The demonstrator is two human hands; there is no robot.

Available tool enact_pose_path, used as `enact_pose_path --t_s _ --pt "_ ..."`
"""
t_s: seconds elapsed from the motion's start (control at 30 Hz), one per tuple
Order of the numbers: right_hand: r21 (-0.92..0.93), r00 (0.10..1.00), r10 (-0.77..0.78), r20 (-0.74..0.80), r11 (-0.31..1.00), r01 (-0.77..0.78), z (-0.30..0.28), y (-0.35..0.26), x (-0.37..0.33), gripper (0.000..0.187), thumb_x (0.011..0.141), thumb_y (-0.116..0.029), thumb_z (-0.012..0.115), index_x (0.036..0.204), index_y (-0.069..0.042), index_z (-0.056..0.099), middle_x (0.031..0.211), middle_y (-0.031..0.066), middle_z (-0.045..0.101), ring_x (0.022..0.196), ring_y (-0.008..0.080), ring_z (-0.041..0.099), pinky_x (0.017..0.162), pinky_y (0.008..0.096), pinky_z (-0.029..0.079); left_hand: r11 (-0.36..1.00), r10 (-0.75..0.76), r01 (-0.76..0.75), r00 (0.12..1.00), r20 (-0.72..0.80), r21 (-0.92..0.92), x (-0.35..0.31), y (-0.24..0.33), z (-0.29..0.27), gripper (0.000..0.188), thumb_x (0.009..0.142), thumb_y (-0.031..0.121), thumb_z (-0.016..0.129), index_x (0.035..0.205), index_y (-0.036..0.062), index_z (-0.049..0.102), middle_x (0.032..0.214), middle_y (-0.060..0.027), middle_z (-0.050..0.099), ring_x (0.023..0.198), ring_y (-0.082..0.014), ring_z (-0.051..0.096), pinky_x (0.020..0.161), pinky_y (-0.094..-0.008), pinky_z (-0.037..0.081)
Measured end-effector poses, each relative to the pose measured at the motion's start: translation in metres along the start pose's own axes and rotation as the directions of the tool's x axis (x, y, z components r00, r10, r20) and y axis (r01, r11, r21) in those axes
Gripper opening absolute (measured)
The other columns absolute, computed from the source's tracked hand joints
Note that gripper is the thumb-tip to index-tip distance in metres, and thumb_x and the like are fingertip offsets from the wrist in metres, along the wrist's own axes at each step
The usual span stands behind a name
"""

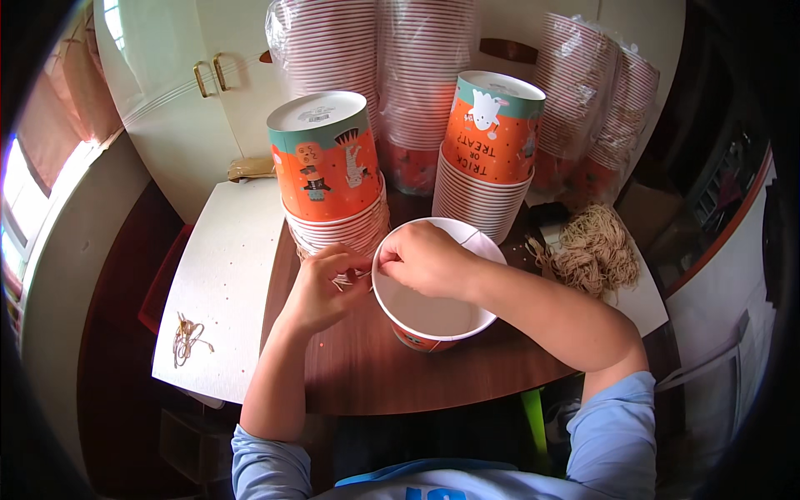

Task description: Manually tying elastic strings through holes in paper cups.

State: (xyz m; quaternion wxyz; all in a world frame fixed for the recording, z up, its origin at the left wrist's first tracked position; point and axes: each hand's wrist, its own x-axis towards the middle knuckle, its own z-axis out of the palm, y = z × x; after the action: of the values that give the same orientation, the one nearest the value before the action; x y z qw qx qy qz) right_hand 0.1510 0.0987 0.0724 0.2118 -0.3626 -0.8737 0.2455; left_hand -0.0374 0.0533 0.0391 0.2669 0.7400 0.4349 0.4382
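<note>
A large round paper bucket (437, 317), white inside with an orange printed outside, stands upright before me with its mouth up. My right hand (429, 260) reaches over the rim into it, fingers curled together against the inner left wall; what they hold is hidden. Just outside that wall, my left hand (327, 287) pinches a thin light cord (363, 273) close to the rim. Another stretch of thin string (472, 237) shows inside the bucket, at its far right rim.
Upside-down bucket stacks, one left (325, 167) and one right (492, 142), stand behind the bucket. Plastic-wrapped stacks (425, 75) rise farther back. A tangled heap of beige cords (596, 250) lies right; a few loose cords (190, 340) lie on the white table part (221, 275).
</note>
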Motion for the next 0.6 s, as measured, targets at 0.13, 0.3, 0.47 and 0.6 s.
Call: enact_pose_path --t_s 0.13,0.3,0.47,0.6 --pt "0.012 0.999 0.048 0.022 0.999 -0.048 -0.002 -0.007 -0.001 0.013 0.077 -0.008 0.060 0.084 -0.002 0.070 0.075 0.0147 0.066 0.069 0.0238 0.065 0.065 0.0347 0.050 0.997 0.065 -0.064 0.997 -0.028 0.035 -0.001 -0.003 0.005 0.018 0.072 -0.004 0.067 0.091 -0.0038 0.067 0.087 -0.0092 0.064 0.077 -0.0158 0.062 0.069 -0.0269 0.051" --pt "0.018 1.000 0.010 0.006 1.000 -0.010 -0.004 -0.002 -0.006 0.014 0.077 -0.008 0.061 0.088 -0.001 0.068 0.075 0.0133 0.067 0.069 0.0218 0.065 0.064 0.0337 0.050 0.990 0.054 -0.044 0.996 -0.068 0.131 -0.003 0.007 0.010 0.008 0.075 -0.003 0.065 0.083 -0.0047 0.065 0.081 -0.0075 0.065 0.071 -0.0149 0.062 0.064 -0.0266 0.051" --pt "0.198 0.987 0.123 0.105 0.970 -0.142 -0.040 -0.034 -0.041 0.033 0.083 -0.024 0.070 0.102 -0.002 0.055 0.069 0.0012 0.056 0.062 0.0080 0.052 0.057 0.0269 0.044 0.893 -0.319 0.340 0.940 0.119 -0.295 -0.006 0.001 0.001 0.011 0.081 0.005 0.057 0.082 -0.0036 0.064 0.076 -0.0089 0.065 0.071 -0.0149 0.063 0.065 -0.0289 0.052" --pt "0.033 0.984 -0.056 0.172 0.998 0.051 -0.035 -0.067 -0.095 0.033 0.077 -0.029 0.074 0.090 -0.005 0.056 0.072 0.0080 0.058 0.063 0.0180 0.059 0.059 0.0315 0.048 0.643 -0.365 0.503 0.864 0.347 -0.578 -0.009 -0.002 -0.003 0.014 0.087 0.009 0.054 0.088 -0.0030 0.061 0.079 -0.0102 0.066 0.075 -0.0192 0.066 0.074 -0.0306 0.053"
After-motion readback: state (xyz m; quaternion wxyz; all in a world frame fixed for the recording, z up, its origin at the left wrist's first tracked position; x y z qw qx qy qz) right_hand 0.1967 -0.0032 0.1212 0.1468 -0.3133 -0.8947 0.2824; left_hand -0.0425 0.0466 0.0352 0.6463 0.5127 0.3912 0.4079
